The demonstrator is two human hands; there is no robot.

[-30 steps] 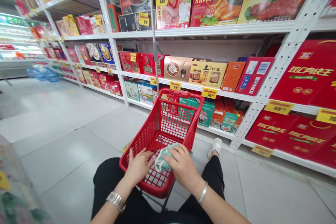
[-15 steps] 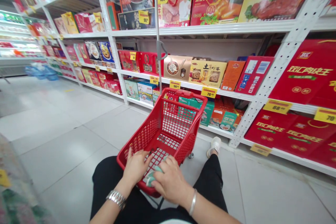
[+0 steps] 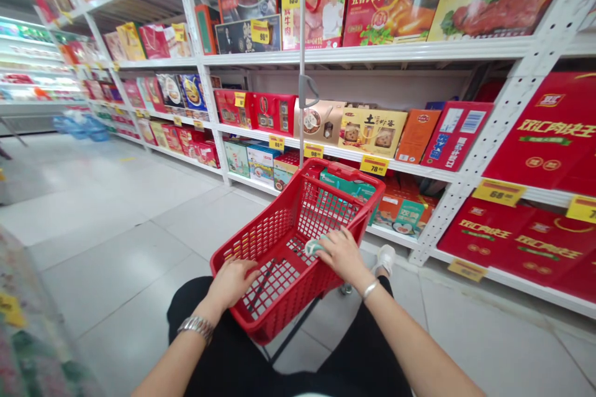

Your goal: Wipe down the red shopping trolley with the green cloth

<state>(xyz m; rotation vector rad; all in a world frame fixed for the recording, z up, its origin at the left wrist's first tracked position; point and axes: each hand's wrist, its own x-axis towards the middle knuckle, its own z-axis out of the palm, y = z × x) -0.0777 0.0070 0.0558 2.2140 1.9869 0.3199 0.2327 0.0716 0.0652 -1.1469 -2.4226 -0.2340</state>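
Observation:
A red plastic shopping basket (image 3: 274,239) on a wheeled frame stands tilted in front of my knees. My left hand (image 3: 231,283) grips its near left rim, fingers curled over the edge. My right hand (image 3: 342,254) reaches deep inside the basket and presses a crumpled green-and-white cloth (image 3: 315,247) against the inner right wall, fingers closed on it. A thin grey handle pole (image 3: 302,62) rises from the basket's far end.
White store shelving (image 3: 372,53) packed with red and yellow gift boxes runs along the right and back. Yellow price tags (image 3: 373,165) hang on the shelf edges. Grey tiled floor (image 3: 116,217) spreads to the left. My white shoe (image 3: 385,256) shows beside the basket.
My right hand has moved the cloth from the basket's near end forward to its far right wall. The basket has tipped and swung slightly right. My left hand stays on the near rim.

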